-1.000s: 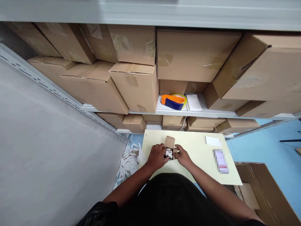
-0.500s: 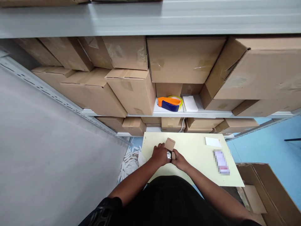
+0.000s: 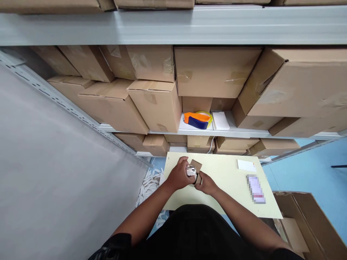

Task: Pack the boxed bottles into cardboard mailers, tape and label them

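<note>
My left hand (image 3: 178, 176) is closed round a shiny silver round object (image 3: 191, 170); its exact kind does not show. The object is at the mouth of a small brown cardboard box (image 3: 196, 165), whose flap stands up on the far side. My right hand (image 3: 207, 184) grips the box's right side with thumb and fingers. Both hands are over the left part of a pale yellow tabletop (image 3: 222, 180). The lower part of the box is mostly hidden by the fingers.
On the table's right lie a white card or small box (image 3: 246, 165) and a blurred phone-like item (image 3: 256, 189). An orange and blue tape dispenser (image 3: 197, 120) sits on the shelf among cardboard boxes (image 3: 157, 104). A large open carton (image 3: 311, 216) stands at the right.
My left hand has moved slightly up and left, and more of the silver object shows above the box. My right hand stays on the box. The view has tilted slightly.
</note>
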`<state>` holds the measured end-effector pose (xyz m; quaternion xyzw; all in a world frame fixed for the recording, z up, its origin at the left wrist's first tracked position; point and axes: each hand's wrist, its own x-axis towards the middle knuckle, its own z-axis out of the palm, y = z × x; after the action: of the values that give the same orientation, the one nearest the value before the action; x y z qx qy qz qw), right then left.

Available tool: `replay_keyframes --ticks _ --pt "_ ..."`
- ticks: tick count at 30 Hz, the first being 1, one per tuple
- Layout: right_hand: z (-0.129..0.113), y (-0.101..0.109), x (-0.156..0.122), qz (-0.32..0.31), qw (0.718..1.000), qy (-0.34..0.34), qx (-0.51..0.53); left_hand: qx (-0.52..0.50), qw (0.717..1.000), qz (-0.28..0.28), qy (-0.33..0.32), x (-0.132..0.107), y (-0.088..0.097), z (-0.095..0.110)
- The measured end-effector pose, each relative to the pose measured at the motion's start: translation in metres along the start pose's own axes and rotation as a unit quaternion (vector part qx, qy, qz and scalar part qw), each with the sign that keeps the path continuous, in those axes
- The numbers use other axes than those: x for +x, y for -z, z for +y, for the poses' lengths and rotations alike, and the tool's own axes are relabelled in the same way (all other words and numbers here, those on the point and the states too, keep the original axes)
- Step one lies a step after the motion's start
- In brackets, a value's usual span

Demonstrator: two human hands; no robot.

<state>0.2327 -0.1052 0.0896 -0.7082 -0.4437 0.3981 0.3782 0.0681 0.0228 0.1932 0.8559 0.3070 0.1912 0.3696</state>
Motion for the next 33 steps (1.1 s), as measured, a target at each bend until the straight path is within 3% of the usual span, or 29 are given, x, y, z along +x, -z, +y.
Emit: replay_keyframes --ticks 5,9,11,13,15,18,20,23,26,28,30,33 --pt "0.005 0.006 -0.007 -0.041 0.999 -0.01 0.024 -0.113 0.991 0.051 0.058 0.005 0.04 0.005" --pt "0.005 0.026 -0.025 0.052 0.997 -0.014 0.061 -0.232 0.962 0.088 0.109 0.009 0.056 -0.002" --pt "-0.007 0.036 -0.032 0.107 0.99 0.005 0.096 -0.305 0.942 0.085 0.109 0.01 0.06 -0.004" --pt "-0.028 0.041 -0.037 0.103 0.984 0.014 0.145 -0.363 0.924 0.058 0.103 0.01 0.062 -0.002" --pt "-0.053 0.041 -0.04 0.022 0.978 0.008 0.209 -0.415 0.905 0.019 0.098 0.011 0.061 0.004" --pt "-0.087 0.031 -0.047 -0.124 0.946 -0.012 0.3 -0.497 0.864 -0.024 0.084 0.013 0.055 0.017" --pt "-0.101 0.023 -0.053 -0.168 0.925 -0.015 0.341 -0.542 0.837 -0.032 0.071 0.014 0.049 0.026" --pt "-0.111 0.017 -0.059 -0.125 0.935 0.006 0.332 -0.549 0.833 -0.001 0.063 0.01 0.036 0.038" --pt "-0.113 0.015 -0.056 -0.014 0.971 0.033 0.235 -0.481 0.873 0.042 0.075 0.0 0.021 0.043" --pt "-0.112 0.013 -0.054 0.03 0.981 0.036 0.186 -0.437 0.892 0.055 0.098 -0.005 0.014 0.045" --pt "-0.112 0.009 -0.055 0.017 0.978 0.031 0.205 -0.433 0.892 0.056 0.121 -0.008 0.012 0.048" --pt "-0.112 0.007 -0.06 -0.076 0.946 0.016 0.315 -0.502 0.856 0.018 0.12 -0.007 0.018 0.056"
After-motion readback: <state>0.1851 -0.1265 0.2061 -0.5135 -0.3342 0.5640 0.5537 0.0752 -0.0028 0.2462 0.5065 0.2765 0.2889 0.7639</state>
